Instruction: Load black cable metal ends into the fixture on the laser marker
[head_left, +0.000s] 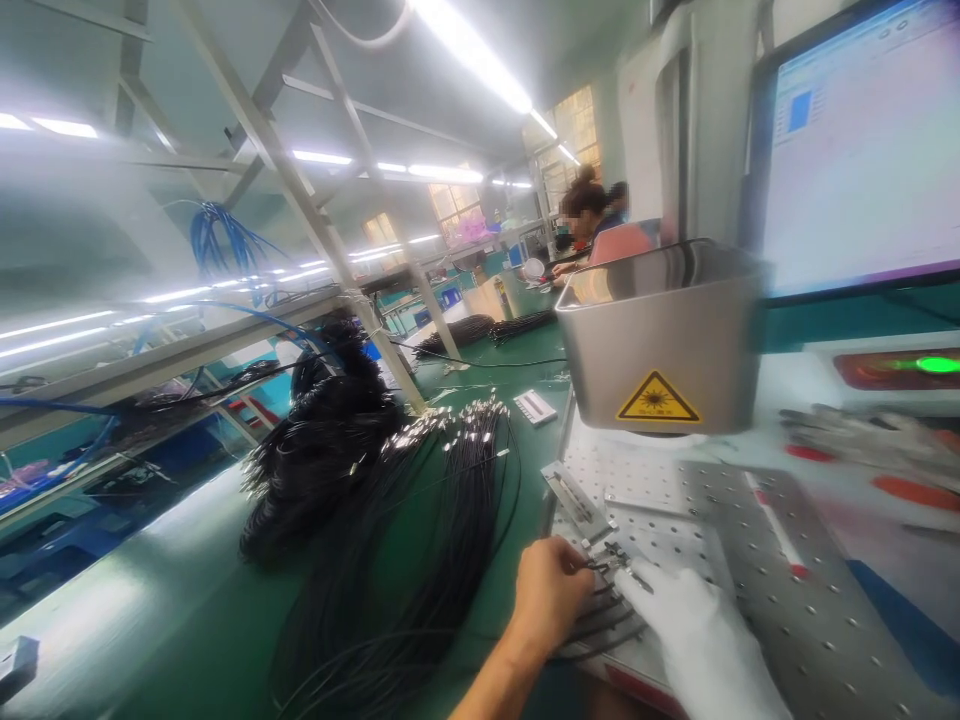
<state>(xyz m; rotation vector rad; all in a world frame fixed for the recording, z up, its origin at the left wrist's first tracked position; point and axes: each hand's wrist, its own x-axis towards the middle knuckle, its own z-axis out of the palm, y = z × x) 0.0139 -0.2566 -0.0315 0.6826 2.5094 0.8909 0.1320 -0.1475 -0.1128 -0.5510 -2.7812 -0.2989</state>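
Note:
My bare left hand (550, 592) is closed around the ends of a few black cables (600, 615) at the front edge of a perforated metal plate (757, 560). My right hand (694, 635), in a white glove, rests on the plate and pinches the metal connector tips (619, 565) of those cables. The cables trail back to the left over the green bench. Above the plate hangs a grey laser housing (660, 335) with a yellow warning sticker.
A big heap of black cables with metal ends (390, 500) lies on the green bench (150, 600) to my left. A monitor (862, 150) stands at the right. A slanted rack frame (300, 190) crosses the bench. Another person (600, 225) sits far back.

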